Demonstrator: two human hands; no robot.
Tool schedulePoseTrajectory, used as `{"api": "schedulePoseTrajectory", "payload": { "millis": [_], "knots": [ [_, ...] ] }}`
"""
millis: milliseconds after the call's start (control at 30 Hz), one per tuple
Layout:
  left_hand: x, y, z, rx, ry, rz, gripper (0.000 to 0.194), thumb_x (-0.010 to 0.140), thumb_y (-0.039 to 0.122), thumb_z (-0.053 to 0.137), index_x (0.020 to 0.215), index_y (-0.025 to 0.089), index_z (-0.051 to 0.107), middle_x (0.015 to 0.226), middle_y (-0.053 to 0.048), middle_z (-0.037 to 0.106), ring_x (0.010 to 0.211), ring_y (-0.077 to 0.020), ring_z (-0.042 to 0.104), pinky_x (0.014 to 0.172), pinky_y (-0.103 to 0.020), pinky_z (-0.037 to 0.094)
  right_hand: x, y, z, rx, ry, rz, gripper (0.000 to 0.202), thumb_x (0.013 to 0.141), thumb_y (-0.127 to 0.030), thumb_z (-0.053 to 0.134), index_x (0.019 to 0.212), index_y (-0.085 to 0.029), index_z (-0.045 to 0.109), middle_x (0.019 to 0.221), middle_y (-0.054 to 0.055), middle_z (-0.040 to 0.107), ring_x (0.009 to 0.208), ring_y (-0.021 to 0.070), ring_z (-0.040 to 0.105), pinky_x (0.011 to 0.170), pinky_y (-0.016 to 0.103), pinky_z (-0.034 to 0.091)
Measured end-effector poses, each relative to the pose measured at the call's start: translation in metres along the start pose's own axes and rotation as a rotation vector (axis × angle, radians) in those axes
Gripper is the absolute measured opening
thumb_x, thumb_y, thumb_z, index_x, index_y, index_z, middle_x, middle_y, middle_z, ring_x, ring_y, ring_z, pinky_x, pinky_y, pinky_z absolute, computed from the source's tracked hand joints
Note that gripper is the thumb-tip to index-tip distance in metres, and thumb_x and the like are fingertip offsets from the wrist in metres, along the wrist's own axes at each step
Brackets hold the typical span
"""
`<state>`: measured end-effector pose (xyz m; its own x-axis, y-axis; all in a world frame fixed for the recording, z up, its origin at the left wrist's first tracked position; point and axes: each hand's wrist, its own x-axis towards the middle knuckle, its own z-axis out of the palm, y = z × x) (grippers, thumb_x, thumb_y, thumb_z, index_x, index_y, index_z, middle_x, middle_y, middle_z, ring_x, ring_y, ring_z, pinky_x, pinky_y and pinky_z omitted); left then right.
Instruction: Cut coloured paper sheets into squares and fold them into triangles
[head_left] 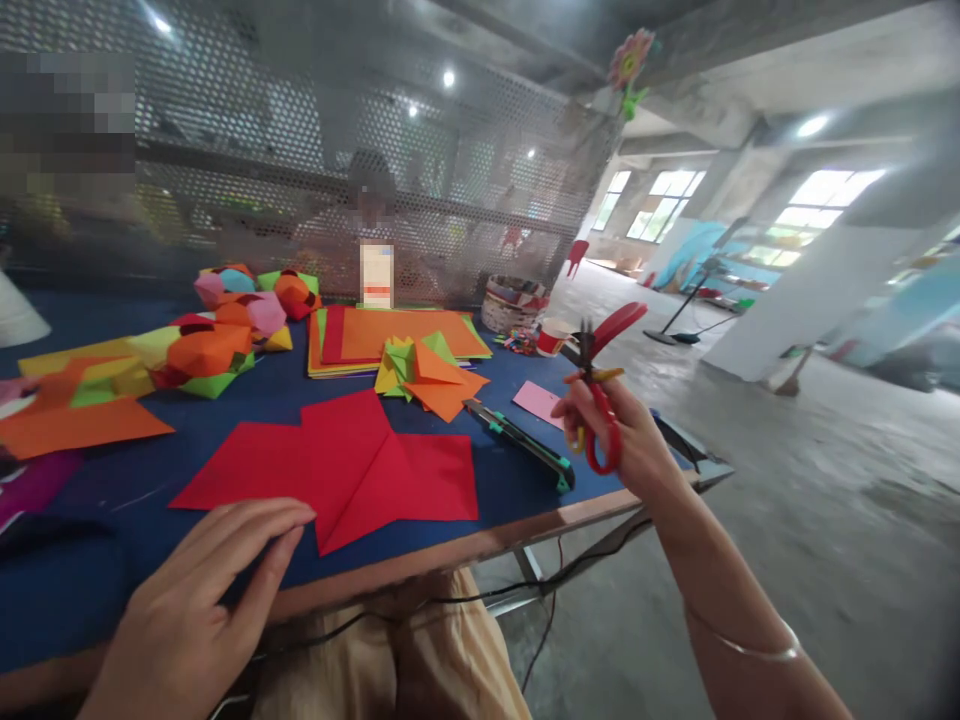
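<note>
Red folded paper lies on the blue table near its front edge, several layers overlapping, with a crease across the middle. My left hand is at its lower left, thumb and fingers brought close together by the paper's edge; nothing can be made out between the tips. Raised over the table's right end, my right hand holds scissors with red and yellow handles, plus another dark-tipped tool with red handles. Between the hands lies a black and green utility knife, beside a pink card.
Stacked coloured sheets and an orange-green folded piece lie behind the red paper. Colourful paper shapes fill the left. A woven basket and paper cup stand at the back right, before a perforated metal screen.
</note>
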<state>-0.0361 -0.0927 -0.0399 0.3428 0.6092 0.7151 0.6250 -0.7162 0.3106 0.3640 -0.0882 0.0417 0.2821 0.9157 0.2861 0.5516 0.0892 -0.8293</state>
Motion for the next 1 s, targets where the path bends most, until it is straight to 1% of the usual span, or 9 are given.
{"api": "schedulePoseTrajectory", "payload": {
  "millis": [67, 100, 200, 367, 467, 567, 733, 867, 1000],
  "knots": [
    [0.005, 0.004, -0.003, 0.042, -0.024, 0.088, 0.02, 0.106, 0.03, 0.049, 0.117, 0.025, 0.064, 0.11, 0.001, 0.071, 0.104, -0.0138, 0.064, 0.105, -0.025, 0.041, -0.021, -0.016, 0.023, 0.174, -0.08, -0.02, 0.057, 0.098, -0.076, 0.037, 0.111, -0.024, 0.055, 0.079, 0.002, 0.067, 0.064, 0.0183, 0.064, 0.057, 0.03, 0.052],
    [0.006, 0.005, -0.004, 0.06, -0.039, 0.126, 0.02, 0.106, 0.029, 0.048, 0.118, 0.023, 0.064, 0.11, 0.001, 0.072, 0.105, -0.0135, 0.063, 0.105, -0.025, 0.041, -0.03, -0.024, 0.035, 0.244, -0.124, -0.021, 0.055, 0.098, -0.075, 0.037, 0.106, -0.024, 0.055, 0.074, 0.001, 0.066, 0.061, 0.018, 0.063, 0.055, 0.03, 0.051],
    [0.002, 0.004, -0.006, 0.088, -0.084, 0.203, 0.021, 0.105, 0.023, 0.05, 0.121, 0.021, 0.064, 0.114, -0.001, 0.072, 0.11, -0.0148, 0.062, 0.107, -0.029, 0.04, -0.051, -0.045, 0.074, 0.392, -0.234, -0.026, 0.041, 0.098, -0.065, 0.051, 0.102, -0.024, 0.056, 0.069, -0.001, 0.064, 0.059, 0.0167, 0.062, 0.056, 0.028, 0.052],
    [-0.01, -0.003, -0.009, 0.13, -0.161, 0.302, 0.028, 0.103, 0.024, 0.051, 0.128, 0.019, 0.064, 0.124, -0.003, 0.072, 0.117, -0.0185, 0.062, 0.104, -0.034, 0.041, -0.064, -0.067, 0.135, 0.512, -0.368, -0.028, 0.032, 0.101, -0.055, 0.054, 0.095, -0.024, 0.054, 0.071, -0.002, 0.063, 0.061, 0.0135, 0.061, 0.057, 0.024, 0.05],
    [-0.013, -0.002, -0.01, 0.13, -0.144, 0.364, 0.027, 0.103, 0.022, 0.051, 0.124, 0.014, 0.067, 0.12, -0.006, 0.075, 0.114, -0.0196, 0.065, 0.103, -0.036, 0.042, -0.066, -0.076, 0.161, 0.536, -0.425, -0.017, 0.028, 0.103, -0.049, 0.052, 0.091, -0.024, 0.051, 0.069, -0.003, 0.06, 0.061, 0.0134, 0.061, 0.056, 0.024, 0.05],
    [-0.013, 0.001, -0.01, 0.124, -0.111, 0.396, 0.024, 0.103, 0.019, 0.05, 0.116, 0.012, 0.07, 0.113, -0.006, 0.077, 0.108, -0.0199, 0.066, 0.104, -0.037, 0.041, -0.068, -0.084, 0.175, 0.527, -0.476, -0.027, 0.024, 0.105, -0.045, 0.05, 0.091, -0.024, 0.05, 0.07, -0.004, 0.061, 0.062, 0.0136, 0.062, 0.057, 0.025, 0.05],
    [-0.009, 0.007, -0.012, 0.082, -0.028, 0.332, 0.028, 0.105, 0.015, 0.044, 0.101, 0.015, 0.072, 0.099, -0.003, 0.078, 0.098, -0.02, 0.065, 0.101, -0.039, 0.043, -0.069, -0.096, 0.183, 0.525, -0.528, 0.0, 0.029, 0.102, -0.048, 0.055, 0.087, -0.025, 0.045, 0.063, -0.005, 0.06, 0.056, 0.0133, 0.061, 0.051, 0.023, 0.049],
    [-0.003, 0.007, -0.012, 0.079, -0.025, 0.432, 0.029, 0.104, 0.016, 0.047, 0.089, 0.019, 0.071, 0.091, 0.0, 0.078, 0.091, -0.0181, 0.066, 0.095, -0.037, 0.045, -0.067, -0.096, 0.186, 0.509, -0.594, 0.067, 0.022, 0.103, -0.045, 0.05, 0.093, -0.027, 0.043, 0.058, -0.007, 0.059, 0.047, 0.0132, 0.058, 0.043, 0.021, 0.046],
    [-0.012, 0.007, -0.002, 0.071, 0.029, 0.3, 0.032, 0.104, 0.016, 0.044, 0.087, 0.02, 0.071, 0.092, 0.0, 0.078, 0.094, -0.0199, 0.068, 0.1, -0.041, 0.045, -0.063, -0.089, 0.191, 0.405, -0.573, 0.035, 0.017, 0.101, -0.033, 0.047, 0.089, -0.027, 0.038, 0.059, -0.008, 0.055, 0.047, 0.0125, 0.058, 0.043, 0.02, 0.043]
  ]
}}
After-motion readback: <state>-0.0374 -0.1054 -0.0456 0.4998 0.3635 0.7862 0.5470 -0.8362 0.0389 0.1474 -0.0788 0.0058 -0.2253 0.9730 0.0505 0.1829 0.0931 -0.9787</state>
